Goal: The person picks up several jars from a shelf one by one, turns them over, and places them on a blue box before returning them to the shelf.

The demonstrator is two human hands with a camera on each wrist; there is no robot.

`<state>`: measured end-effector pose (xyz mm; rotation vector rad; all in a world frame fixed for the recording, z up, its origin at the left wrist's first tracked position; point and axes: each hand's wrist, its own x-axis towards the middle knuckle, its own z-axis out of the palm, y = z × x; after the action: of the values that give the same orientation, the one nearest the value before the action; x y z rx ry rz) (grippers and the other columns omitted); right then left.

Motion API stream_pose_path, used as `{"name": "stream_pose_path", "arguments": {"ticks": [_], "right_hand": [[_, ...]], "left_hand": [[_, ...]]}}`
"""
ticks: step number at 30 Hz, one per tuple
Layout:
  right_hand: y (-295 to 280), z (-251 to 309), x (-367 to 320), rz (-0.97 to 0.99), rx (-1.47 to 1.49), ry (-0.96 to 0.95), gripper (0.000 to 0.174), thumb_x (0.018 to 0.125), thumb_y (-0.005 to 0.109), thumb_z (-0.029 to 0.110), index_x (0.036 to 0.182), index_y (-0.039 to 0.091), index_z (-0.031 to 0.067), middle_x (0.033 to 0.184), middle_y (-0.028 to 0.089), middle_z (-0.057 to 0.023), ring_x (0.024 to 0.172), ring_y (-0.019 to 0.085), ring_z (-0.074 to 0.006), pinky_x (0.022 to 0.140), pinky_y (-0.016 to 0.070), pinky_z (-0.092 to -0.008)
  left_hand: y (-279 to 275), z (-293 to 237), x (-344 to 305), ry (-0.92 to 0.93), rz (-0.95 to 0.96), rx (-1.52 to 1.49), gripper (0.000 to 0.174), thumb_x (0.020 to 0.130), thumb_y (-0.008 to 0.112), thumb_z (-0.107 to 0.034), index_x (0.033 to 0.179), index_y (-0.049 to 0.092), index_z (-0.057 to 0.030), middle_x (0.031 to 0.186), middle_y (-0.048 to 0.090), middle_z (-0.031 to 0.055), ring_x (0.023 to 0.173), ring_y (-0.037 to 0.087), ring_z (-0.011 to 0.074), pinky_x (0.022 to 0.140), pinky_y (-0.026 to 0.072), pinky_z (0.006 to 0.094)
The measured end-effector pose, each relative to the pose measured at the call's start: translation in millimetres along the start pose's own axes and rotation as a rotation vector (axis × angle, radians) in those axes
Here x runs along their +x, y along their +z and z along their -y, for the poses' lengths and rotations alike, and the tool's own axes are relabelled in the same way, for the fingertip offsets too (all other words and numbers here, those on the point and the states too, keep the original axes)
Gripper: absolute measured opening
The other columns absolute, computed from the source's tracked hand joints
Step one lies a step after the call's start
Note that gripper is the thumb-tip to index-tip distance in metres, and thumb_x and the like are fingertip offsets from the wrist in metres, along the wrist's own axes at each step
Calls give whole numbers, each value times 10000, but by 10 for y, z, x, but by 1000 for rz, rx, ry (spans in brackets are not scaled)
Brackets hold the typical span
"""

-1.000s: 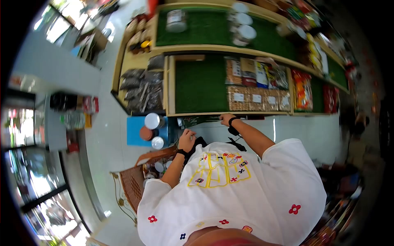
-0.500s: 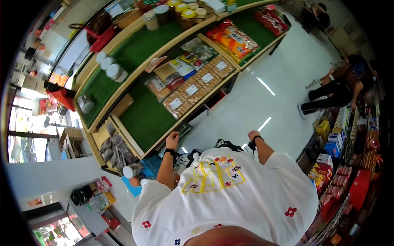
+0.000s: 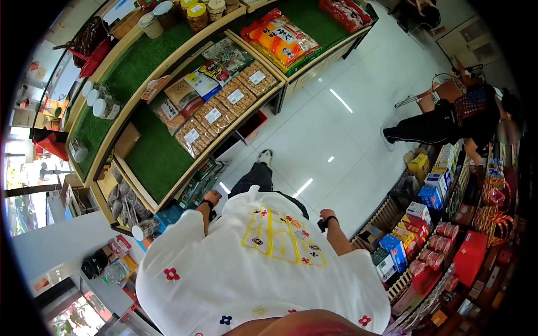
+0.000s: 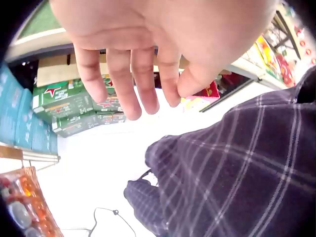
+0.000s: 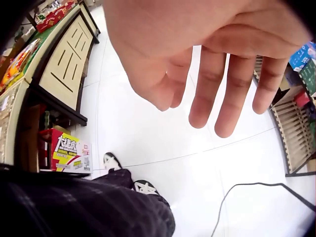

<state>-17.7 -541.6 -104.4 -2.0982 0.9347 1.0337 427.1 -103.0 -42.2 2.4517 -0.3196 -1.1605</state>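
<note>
My left hand [image 4: 143,64] hangs with loosely straight fingers in the left wrist view and holds nothing. Behind its fingers, green cartons [image 4: 64,101] with a red star are stacked under the shelf. In the head view the left hand [image 3: 212,197] is beside the lower shelf's front edge. My right hand [image 5: 217,64] also hangs relaxed over the white floor, its fingers spread slightly and nothing in them. The head view has that right hand [image 3: 327,214] out at my right side, nearest the rack of boxed goods.
The green-lined shelf [image 3: 148,162] on the left bears packaged nuts [image 3: 213,115] and jars [image 3: 105,108]. Boxed goods [image 3: 412,229] fill a rack on the right. Tiled floor [image 3: 314,145] runs between them, and another person [image 3: 448,120] is bent over farther along the aisle.
My body has turned away from facing the shelf toward the aisle and stepped forward, one foot now out ahead. Both hands have come away from the shelf's front edge to my sides.
</note>
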Motion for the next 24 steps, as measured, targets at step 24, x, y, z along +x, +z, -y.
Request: {"name": "stream_pose_path", "arguments": {"ticks": [24], "right_hand": [[-3187,-39,621,-216,986,240,264,879,522,102,1129,550,22,871,660,-160,725,664,-242,610,549,-328]], "left_hand": [[650,-5271,2592,556,399,34,385,807,552,-430,892,643,-65,891,665,111,850,616,264,764,472,407]]}}
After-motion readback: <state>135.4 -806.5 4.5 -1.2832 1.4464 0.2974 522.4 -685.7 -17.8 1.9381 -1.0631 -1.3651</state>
